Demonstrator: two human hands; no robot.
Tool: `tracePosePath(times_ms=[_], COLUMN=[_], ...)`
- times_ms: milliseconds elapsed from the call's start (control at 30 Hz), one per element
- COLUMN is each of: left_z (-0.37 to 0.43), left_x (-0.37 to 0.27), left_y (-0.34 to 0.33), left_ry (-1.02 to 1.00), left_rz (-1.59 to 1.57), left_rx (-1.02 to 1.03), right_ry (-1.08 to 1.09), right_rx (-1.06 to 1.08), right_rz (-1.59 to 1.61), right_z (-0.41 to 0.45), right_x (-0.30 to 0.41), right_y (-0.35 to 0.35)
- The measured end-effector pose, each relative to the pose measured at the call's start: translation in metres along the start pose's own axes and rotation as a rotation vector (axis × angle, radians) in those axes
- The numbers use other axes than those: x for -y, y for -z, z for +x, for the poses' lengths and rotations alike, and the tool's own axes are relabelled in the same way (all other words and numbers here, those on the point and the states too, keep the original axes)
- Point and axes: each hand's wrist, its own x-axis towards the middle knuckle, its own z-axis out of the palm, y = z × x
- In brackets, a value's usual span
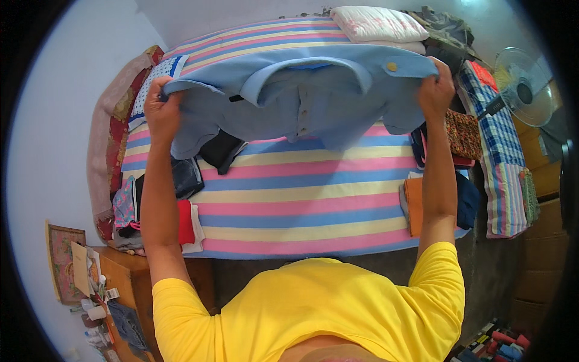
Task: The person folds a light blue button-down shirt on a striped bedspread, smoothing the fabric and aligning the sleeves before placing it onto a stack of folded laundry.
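A light blue button-up shirt (312,108) hangs spread above the bed, its collar in the middle facing me. My left hand (163,102) grips one end near a sleeve, and my right hand (435,88) grips the other, beside a tab with a brass-coloured button. Beneath the shirt lies a striped bedsheet (298,208) in pink, blue and cream. A folded black cloth (220,149) rests on the sheet below the shirt's left part. The shirt's lower part falls away from me and is partly hidden.
Folded clothes, one red (186,221), lie by my left forearm; an orange folded garment (413,206) lies by my right. A white pillow (377,25) is at the bed's far end. At right stands a fan (524,88); a wooden cabinet (131,280) stands at lower left.
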Motion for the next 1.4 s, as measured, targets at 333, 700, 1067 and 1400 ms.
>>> tracePosePath(times_ms=[333, 700, 1067, 1400], left_z=[-0.062, -0.064, -0.098, -0.433], left_x=[-0.129, 0.022, 0.202, 0.129], left_y=[0.124, 0.008, -0.18, -0.086], left_ry=[-0.003, 0.328, 0.703, 1.111], left_rz=[-0.129, 0.122, 0.748, 0.437], left_rx=[0.147, 0.34, 0.493, 1.118], right_ry=[-0.069, -0.177, -0.375, -0.909], right_rx=[-0.054, 0.478, 0.831, 1.18], right_rz=[0.272, -0.023, -0.384, -0.27], right_z=[-0.027, -0.08, -0.17, -0.44], right_x=[0.094, -0.018, -0.15, -0.051], right_y=[0.173, 0.026, -0.193, 0.018])
